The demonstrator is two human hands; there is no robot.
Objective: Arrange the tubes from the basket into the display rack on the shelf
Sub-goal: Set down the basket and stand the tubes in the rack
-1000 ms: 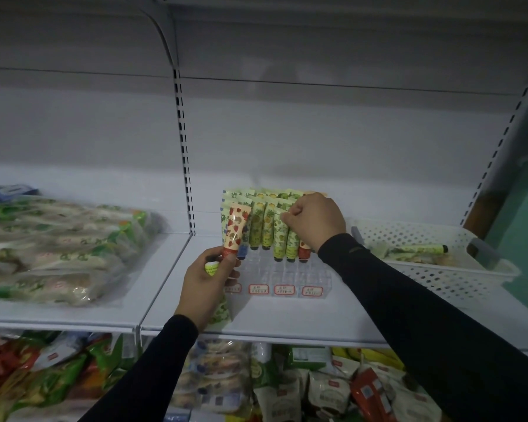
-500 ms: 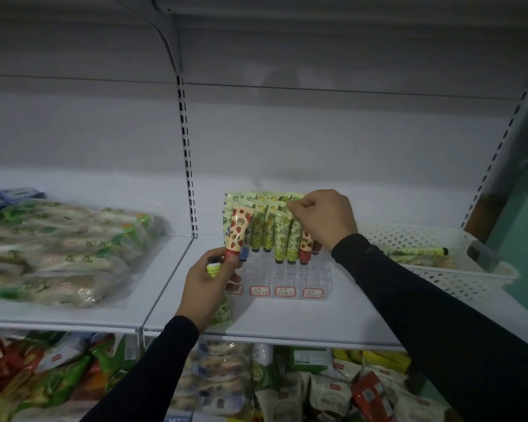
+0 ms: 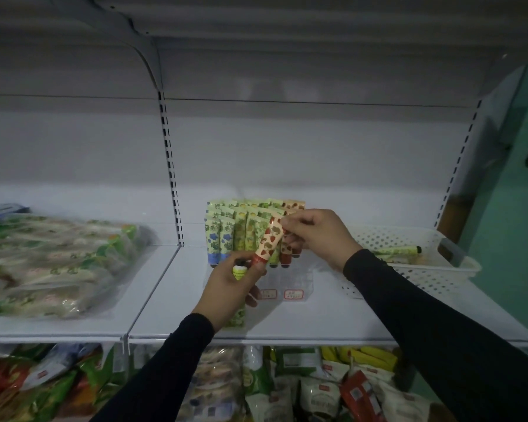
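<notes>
A clear display rack (image 3: 299, 287) with red-framed labels stands mid-shelf, its rear rows filled with several green and blue patterned tubes (image 3: 226, 236). My left hand (image 3: 229, 290) grips a green tube (image 3: 239, 271) and the cap end of a strawberry-patterned tube (image 3: 267, 242). That strawberry tube leans up to the right, in front of the rack. My right hand (image 3: 316, 231) pinches its flat top end. A white perforated basket (image 3: 433, 269) at the right holds a green tube (image 3: 400, 250) lying flat.
Bagged goods in clear wrap (image 3: 52, 257) cover the left shelf section. A slotted upright (image 3: 169, 169) divides the two sections. Packaged snacks (image 3: 287, 385) fill the shelf below. A green wall (image 3: 518, 208) stands at the far right.
My right hand left the tubes in the rack and now pinches the top of the strawberry tube. That tube has tilted and shifted right, from the rack's left side to its middle.
</notes>
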